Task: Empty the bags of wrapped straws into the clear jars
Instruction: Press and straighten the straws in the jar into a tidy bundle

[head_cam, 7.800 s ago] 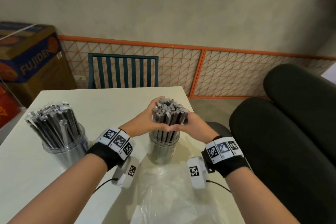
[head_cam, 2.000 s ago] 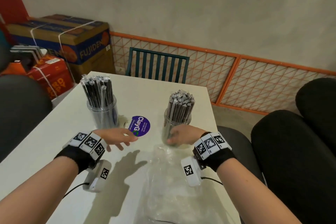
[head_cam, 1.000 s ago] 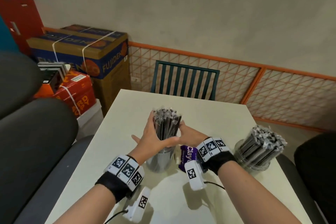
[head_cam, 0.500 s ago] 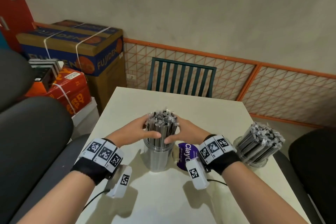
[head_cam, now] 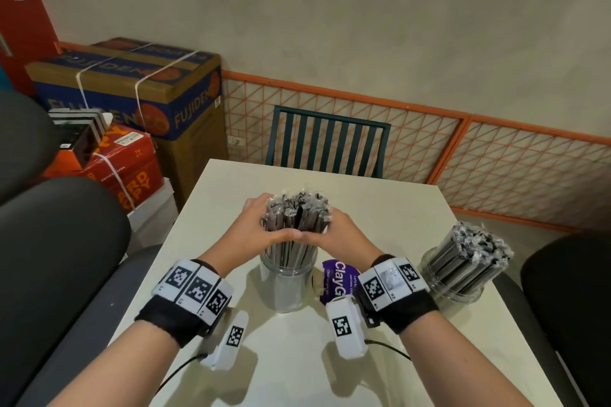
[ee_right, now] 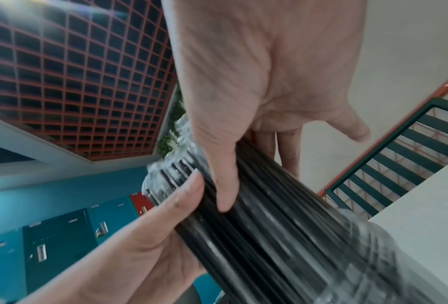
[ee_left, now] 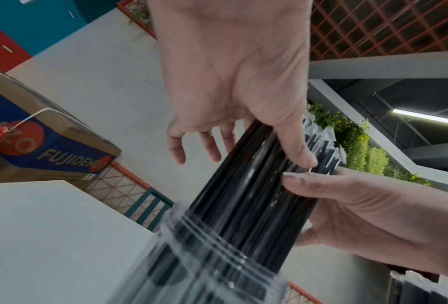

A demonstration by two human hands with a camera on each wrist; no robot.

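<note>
A clear jar (head_cam: 286,284) stands mid-table with a bundle of wrapped black straws (head_cam: 297,211) upright in it. My left hand (head_cam: 258,228) and right hand (head_cam: 340,235) wrap the bundle from both sides above the rim, thumbs meeting at the front. In the left wrist view the left hand (ee_left: 230,82) lays its thumb across the straws (ee_left: 243,195), with the right hand (ee_left: 373,205) opposite. In the right wrist view the right hand (ee_right: 256,82) and left hand (ee_right: 139,236) clasp the straws (ee_right: 269,216). A second jar (head_cam: 463,291) at the right holds leaning straws (head_cam: 476,251).
A purple round label (head_cam: 337,281) lies between the two jars on the white table (head_cam: 297,357). A green slatted chair (head_cam: 327,142) stands at the far edge. Cardboard boxes (head_cam: 132,92) are stacked at the left. Black padded seats (head_cam: 49,258) flank the table.
Both hands have closed tighter round the left jar's straw bundle, so the thumbs now meet in front. About eight seconds ago they held the other jar's straws the same way.
</note>
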